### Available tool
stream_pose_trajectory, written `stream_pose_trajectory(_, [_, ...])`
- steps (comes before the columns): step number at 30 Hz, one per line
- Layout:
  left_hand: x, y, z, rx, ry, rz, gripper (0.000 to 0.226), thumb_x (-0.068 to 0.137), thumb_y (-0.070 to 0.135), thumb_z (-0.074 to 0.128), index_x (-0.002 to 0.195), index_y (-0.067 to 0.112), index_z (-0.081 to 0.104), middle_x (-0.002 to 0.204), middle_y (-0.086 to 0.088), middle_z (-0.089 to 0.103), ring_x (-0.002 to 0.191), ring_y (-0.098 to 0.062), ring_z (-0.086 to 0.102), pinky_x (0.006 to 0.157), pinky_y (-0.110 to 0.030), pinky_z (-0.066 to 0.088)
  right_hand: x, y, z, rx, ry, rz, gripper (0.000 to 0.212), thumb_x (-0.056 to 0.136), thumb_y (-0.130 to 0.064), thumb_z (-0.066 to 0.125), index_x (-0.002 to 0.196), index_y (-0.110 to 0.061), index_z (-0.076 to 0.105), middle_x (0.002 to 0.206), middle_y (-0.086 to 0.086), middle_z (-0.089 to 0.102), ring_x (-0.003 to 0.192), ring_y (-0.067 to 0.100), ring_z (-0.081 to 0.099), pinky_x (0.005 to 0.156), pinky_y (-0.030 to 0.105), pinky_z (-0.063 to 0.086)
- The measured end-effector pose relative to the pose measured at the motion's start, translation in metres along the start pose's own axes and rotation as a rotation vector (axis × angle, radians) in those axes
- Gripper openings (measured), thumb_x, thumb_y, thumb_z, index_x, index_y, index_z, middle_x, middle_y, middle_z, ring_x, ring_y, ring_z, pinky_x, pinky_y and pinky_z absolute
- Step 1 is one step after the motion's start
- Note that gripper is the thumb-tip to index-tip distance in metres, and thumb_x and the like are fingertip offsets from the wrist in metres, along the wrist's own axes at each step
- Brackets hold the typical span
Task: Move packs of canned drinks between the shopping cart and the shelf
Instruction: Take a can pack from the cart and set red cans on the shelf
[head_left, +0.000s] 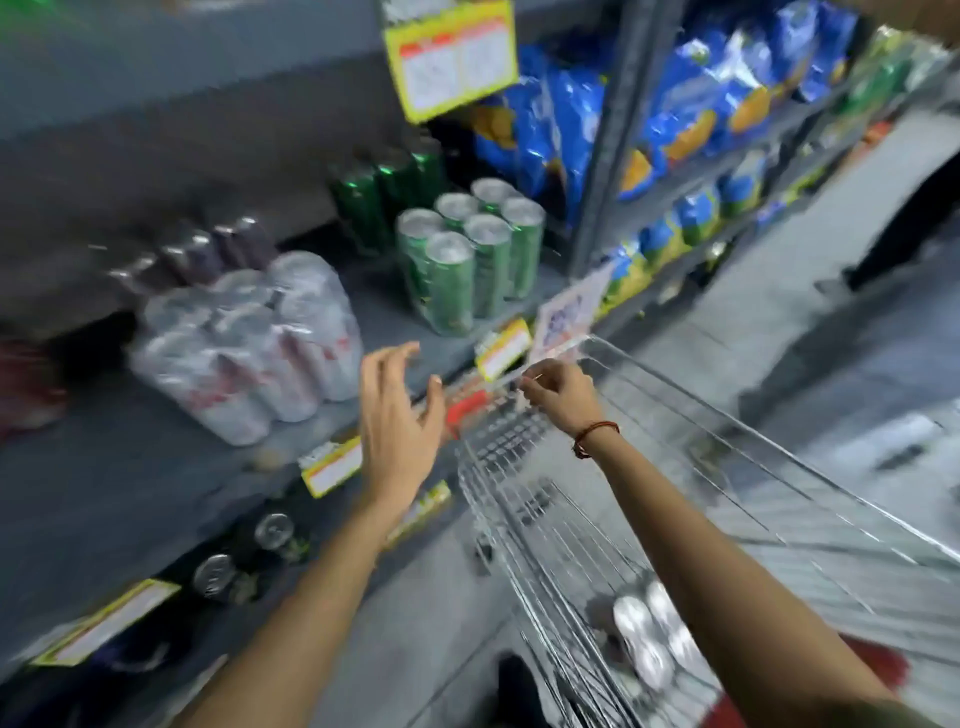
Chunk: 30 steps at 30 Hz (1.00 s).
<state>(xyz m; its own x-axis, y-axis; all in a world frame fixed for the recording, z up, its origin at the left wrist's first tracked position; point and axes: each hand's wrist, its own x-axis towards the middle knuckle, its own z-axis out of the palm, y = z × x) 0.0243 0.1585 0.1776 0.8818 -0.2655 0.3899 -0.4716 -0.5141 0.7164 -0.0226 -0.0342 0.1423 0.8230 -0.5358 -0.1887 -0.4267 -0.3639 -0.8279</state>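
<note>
Your left hand hangs spread and empty over the front edge of the grey shelf, touching nothing. Your right hand is curled, fingertips pinched near the far rim of the wire shopping cart; whether it grips the wire is lost in blur. A shrink-wrapped pack of silver cans stands upright on the shelf, its long side running back toward the wall. Further along stands a green can pack, also upright. Another silver pack lies low in the cart, tops toward you. Blue snack bags fill the next bay, above a grey floor.
</note>
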Motion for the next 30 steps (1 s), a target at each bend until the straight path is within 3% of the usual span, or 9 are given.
stream_pose_trajectory(3, [-0.044,0.017,0.061,0.039,-0.361,-0.005,0.038,0.087,0.014,0.057,0.122,-0.001,0.055,0.117,-0.022,0.053,0.112,-0.037,0.052,0.098,-0.032,0.033,-0.026,0.075,-0.040,-0.084,0.002,0.148,0.018,0.087,-0.017,0.063,0.089,0.000,0.064,0.084,0.028,0.067,0.074,0.024,0.058,0.075,0.044,0.051])
stream_pose_trajectory(8, [-0.115,0.043,0.147,-0.046,-0.689,-0.027,0.040,0.094,0.026,0.050,0.127,0.002,0.049,0.124,-0.017,0.047,0.110,-0.030,0.054,0.096,-0.038,0.043,-0.078,0.201,-0.091,-0.199,0.057,0.488,0.022,0.082,-0.020,0.069,0.095,-0.003,0.068,0.101,0.024,0.069,0.098,0.035,0.063,0.086,0.040,0.048])
stream_pose_trajectory(12, [-0.161,0.054,0.215,0.088,-0.930,-0.651,0.062,0.093,0.039,0.048,0.139,0.000,0.034,0.146,-0.020,0.034,0.135,-0.033,0.034,0.110,-0.039,0.029,-0.118,0.273,-0.096,-0.306,-0.004,0.693,0.045,0.078,-0.029,0.072,0.115,-0.005,0.062,0.118,0.020,0.065,0.111,0.033,0.059,0.088,0.034,0.044])
stream_pose_trajectory(15, [-0.184,0.053,0.241,0.081,-1.186,-1.125,0.060,0.095,0.040,0.042,0.140,0.001,0.036,0.148,-0.016,0.037,0.132,-0.032,0.041,0.103,-0.036,0.040,-0.134,0.309,-0.089,-0.299,-0.041,0.792,0.065,0.076,-0.039,0.073,0.125,0.000,0.053,0.129,0.023,0.057,0.119,0.035,0.053,0.096,0.037,0.042])
stream_pose_trajectory(17, [-0.193,0.054,0.249,0.006,-1.304,-1.187,0.045,0.100,0.029,0.034,0.131,-0.002,0.046,0.139,-0.016,0.048,0.120,-0.031,0.053,0.089,-0.036,0.048,-0.136,0.325,-0.082,-0.296,-0.110,0.835,0.079,0.077,-0.045,0.070,0.136,0.000,0.040,0.138,0.023,0.049,0.126,0.036,0.047,0.102,0.037,0.039])
stream_pose_trajectory(19, [-0.201,0.053,0.253,0.046,-1.397,-1.147,0.040,0.101,0.025,0.032,0.121,-0.003,0.052,0.109,-0.022,0.064,0.090,-0.026,0.067,0.069,-0.030,0.053,-0.135,0.335,-0.077,-0.304,-0.127,0.837,0.083,0.075,-0.050,0.069,0.135,-0.001,0.039,0.139,0.023,0.048,0.128,0.037,0.046,0.103,0.038,0.038])
stream_pose_trajectory(20, [-0.206,0.051,0.255,0.104,-1.438,-1.120,0.040,0.101,0.023,0.034,0.128,-0.003,0.047,0.109,-0.026,0.066,0.091,-0.022,0.069,0.070,-0.028,0.054,-0.133,0.339,-0.075,-0.288,-0.121,0.834,0.084,0.074,-0.052,0.069,0.134,-0.001,0.040,0.138,0.023,0.049,0.127,0.037,0.046,0.103,0.039,0.040])
stream_pose_trajectory(23, [-0.225,0.040,0.259,0.266,-1.535,-1.058,0.054,0.098,0.021,0.044,0.144,0.000,0.027,0.150,-0.017,0.036,0.136,-0.027,0.038,0.107,-0.036,0.035,-0.129,0.348,-0.072,-0.257,-0.132,0.848,0.084,0.074,-0.055,0.068,0.133,-0.001,0.043,0.136,0.024,0.049,0.124,0.037,0.048,0.103,0.041,0.043])
stream_pose_trajectory(30, [-0.241,0.013,0.282,0.011,-1.341,-1.425,0.055,0.093,0.011,0.051,0.143,0.004,0.030,0.145,-0.020,0.039,0.131,-0.030,0.042,0.106,-0.036,0.040,-0.123,0.371,-0.070,-0.124,-0.074,0.871,0.062,0.071,-0.042,0.077,0.113,0.002,0.061,0.117,0.019,0.065,0.108,0.032,0.060,0.090,0.038,0.049])
